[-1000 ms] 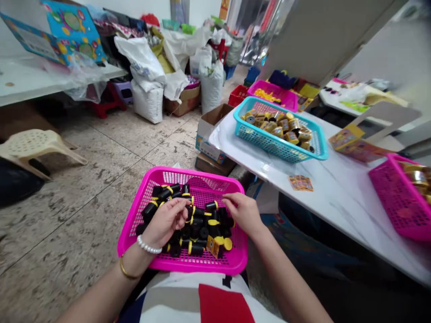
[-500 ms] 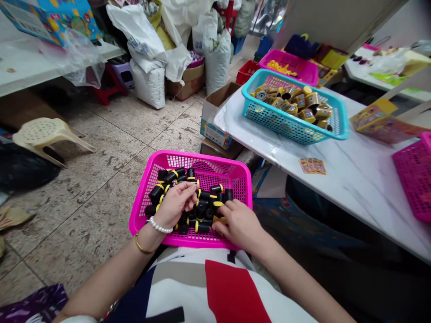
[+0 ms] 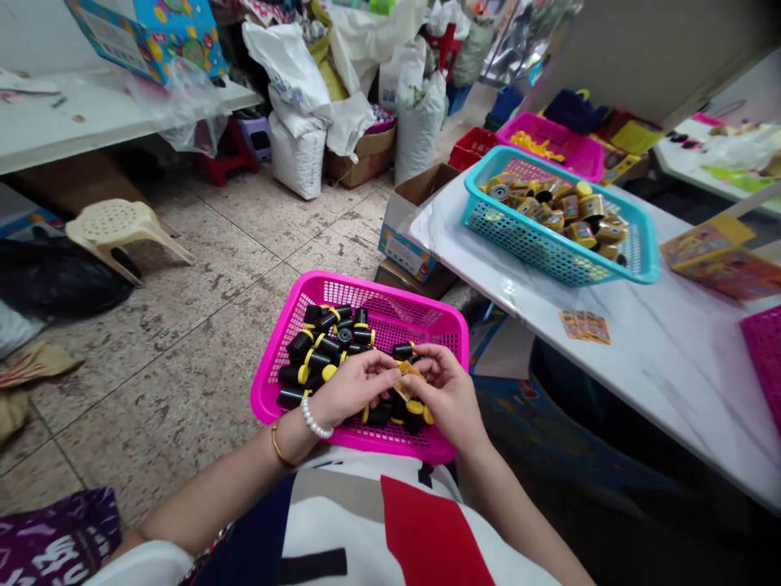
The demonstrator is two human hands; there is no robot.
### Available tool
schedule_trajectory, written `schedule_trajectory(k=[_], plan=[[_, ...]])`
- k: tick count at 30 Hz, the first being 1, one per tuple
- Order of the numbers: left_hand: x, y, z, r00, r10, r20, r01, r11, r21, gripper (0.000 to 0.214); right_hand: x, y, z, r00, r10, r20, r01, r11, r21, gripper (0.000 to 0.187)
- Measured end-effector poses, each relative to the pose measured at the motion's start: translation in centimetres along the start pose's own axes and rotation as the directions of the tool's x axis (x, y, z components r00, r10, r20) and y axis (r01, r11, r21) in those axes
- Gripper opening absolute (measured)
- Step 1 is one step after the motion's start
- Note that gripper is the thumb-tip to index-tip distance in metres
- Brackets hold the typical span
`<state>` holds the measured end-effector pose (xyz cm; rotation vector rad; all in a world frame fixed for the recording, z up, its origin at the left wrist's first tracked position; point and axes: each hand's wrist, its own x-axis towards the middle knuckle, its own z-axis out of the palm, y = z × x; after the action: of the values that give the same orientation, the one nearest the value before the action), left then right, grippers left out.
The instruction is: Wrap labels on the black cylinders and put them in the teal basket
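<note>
A small yellow-orange printed label [image 3: 406, 381] is between my two hands, above the pink basket [image 3: 268, 391] on my lap. My right hand [image 3: 450, 397] pinches the label from the right, thumb in front. My left hand [image 3: 354, 386] has its thumb and fingers closed at the label's left edge; its exact grip is partly hidden. Below lie many black cylinders [image 3: 328, 346] with yellow rims or caps, heaped mostly toward the basket's left side. Some of them are covered by my hands.
To the right, a white marbled table [image 3: 518, 281] bears a teal basket [image 3: 549, 264] of label-wrapped cylinders and a small stack of labels [image 3: 584, 325]. An open carton [image 3: 406, 236] stands by its corner. A plastic stool [image 3: 115, 224] and white sacks [image 3: 298, 155] are on the floor.
My left hand has moved right and met my right hand at the label. My right hand has lifted the label from low over the cylinders. The view has shifted slightly left.
</note>
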<state>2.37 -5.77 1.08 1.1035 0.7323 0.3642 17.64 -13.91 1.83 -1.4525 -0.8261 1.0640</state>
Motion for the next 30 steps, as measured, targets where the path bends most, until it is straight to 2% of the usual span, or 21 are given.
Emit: schedule_trajectory(k=[2,4,6,7,8,10,11,12,13,15,17,18,20,23,26,28,30], plan=[[0.0,-0.1,0.2,0.999,-0.029,0.028,0.031,0.997,-0.067,0.036,0.4,0.1,0.6,1.000,0.019,-0.019,-0.018,0.998,0.061,0.037],[0.0,-0.1,0.2,1.000,-0.011,0.003,0.011,0.997,-0.070,0.035,0.8,0.3,1.0,0.998,0.012,-0.061,-0.007,0.997,0.081,0.035],[-0.2,-0.1,0.3,0.992,0.091,-0.083,-0.089,0.996,0.022,0.029,1.0,0.5,1.2,0.997,-0.016,-0.072,0.021,0.997,0.080,0.039],[-0.3,-0.1,0.3,0.973,0.180,-0.144,-0.166,0.981,0.102,0.024,1.0,0.6,1.2,0.998,-0.030,-0.056,0.034,0.996,0.080,0.041],[-0.6,0.0,0.3,0.935,0.288,-0.206,-0.248,0.948,0.202,0.019,1.0,0.8,1.1,0.999,-0.039,-0.035,0.042,0.995,0.087,0.044],[-1.1,0.1,0.1,0.812,0.511,-0.283,-0.375,0.828,0.417,0.014,0.9,1.2,0.9,1.000,-0.024,-0.018,0.026,0.993,0.119,0.044],[-1.5,0.1,0.0,0.755,0.593,-0.280,-0.409,0.759,0.506,0.014,0.8,1.4,0.7,1.000,0.006,-0.017,-0.004,0.989,0.146,0.041],[-1.8,0.1,-0.2,0.719,0.647,-0.253,-0.429,0.700,0.571,0.014,0.7,1.6,0.5,0.999,0.052,-0.008,-0.050,0.983,0.178,0.036],[-2.0,0.1,-0.4,0.702,0.678,-0.217,-0.444,0.655,0.611,0.014,0.5,1.7,0.4,0.994,0.110,0.021,-0.112,0.971,0.209,0.034],[-2.4,0.0,-0.8,0.710,0.690,-0.144,-0.467,0.613,0.637,0.016,0.3,1.7,0.2,0.970,0.207,0.129,-0.235,0.936,0.261,0.044],[-2.5,-0.2,-1.0,0.735,0.674,-0.077,-0.492,0.608,0.623,0.019,0.1,1.4,0.4,0.948,0.232,0.219,-0.289,0.913,0.287,0.047],[-2.6,-0.3,-0.9,0.743,0.668,-0.047,-0.506,0.606,0.615,0.020,0.1,1.2,0.5,0.950,0.221,0.220,-0.280,0.915,0.291,0.042],[-2.6,-0.4,-0.5,0.744,0.668,-0.029,-0.521,0.606,0.602,0.022,0.1,0.9,0.8,0.973,0.174,0.151,-0.210,0.940,0.270,0.032],[-2.5,-0.1,0.4,0.736,0.656,-0.166,-0.477,0.678,0.559,0.020,0.3,0.4,1.1,0.998,0.056,-0.008,-0.054,0.990,0.128,0.029],[-2.1,0.4,0.9,0.757,0.551,-0.351,-0.398,0.815,0.421,0.014,0.2,0.2,1.3,0.991,-0.094,-0.092,0.087,0.993,-0.081,0.028],[-1.8,0.5,0.9,0.792,0.467,-0.393,-0.359,0.877,0.318,0.015,-0.1,0.2,1.6,0.984,-0.147,-0.099,0.130,0.978,-0.163,0.028],[-1.7,0.5,0.8,0.804,0.439,-0.401,-0.350,0.895,0.277,0.015,-0.3,0.4,1.8,0.981,-0.167,-0.097,0.145,0.968,-0.206,0.027]])
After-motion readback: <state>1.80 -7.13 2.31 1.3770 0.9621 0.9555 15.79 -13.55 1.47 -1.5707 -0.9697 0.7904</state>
